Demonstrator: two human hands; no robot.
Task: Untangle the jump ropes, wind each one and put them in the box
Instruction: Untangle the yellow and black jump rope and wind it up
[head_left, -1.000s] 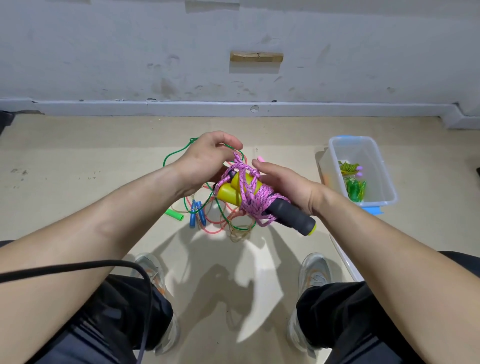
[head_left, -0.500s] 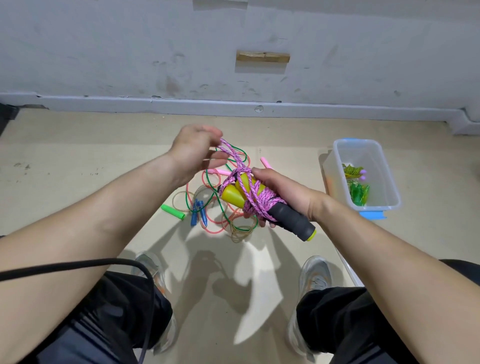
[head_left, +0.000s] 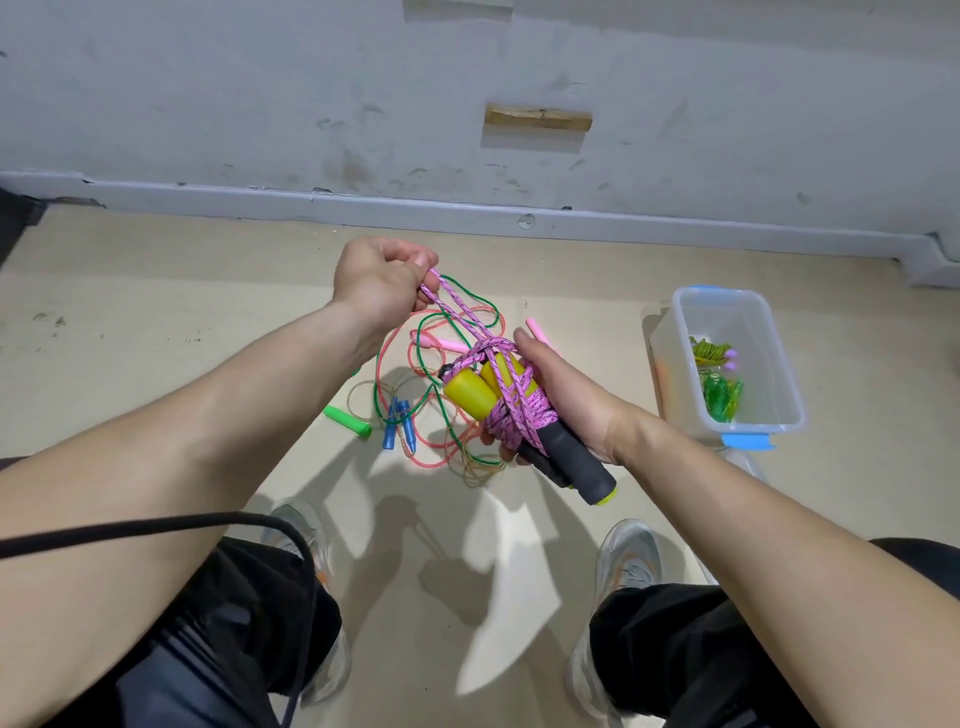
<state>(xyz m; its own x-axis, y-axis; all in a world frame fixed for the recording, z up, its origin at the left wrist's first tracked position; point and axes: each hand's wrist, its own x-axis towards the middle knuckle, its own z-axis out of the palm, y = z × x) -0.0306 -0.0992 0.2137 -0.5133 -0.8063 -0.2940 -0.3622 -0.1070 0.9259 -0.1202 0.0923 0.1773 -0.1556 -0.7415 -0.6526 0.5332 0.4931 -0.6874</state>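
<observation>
My right hand (head_left: 569, 397) grips a pair of yellow-and-black jump rope handles (head_left: 519, 415) with pink braided rope (head_left: 511, 410) wound around them. My left hand (head_left: 382, 280) pinches a doubled strand of that pink rope (head_left: 457, 312), stretched taut up and to the left of the bundle. On the floor below lies a tangle of green, red and clear ropes (head_left: 441, 395) with a green handle (head_left: 347, 421), blue handles (head_left: 399, 430) and pink handles (head_left: 447, 343). The clear plastic box (head_left: 779, 395) stands to the right and holds wound green and yellow ropes (head_left: 719, 379).
I sit facing a grey wall with a skirting (head_left: 467, 213) along the beige floor. My shoes (head_left: 628, 561) flank the space under my hands. A black cable (head_left: 156, 525) crosses my left forearm. The box has blue clips (head_left: 748, 441).
My left hand has pulled away from the bundle, up and to the left, drawing out a doubled length of pink rope. My right hand keeps its grip on the handles.
</observation>
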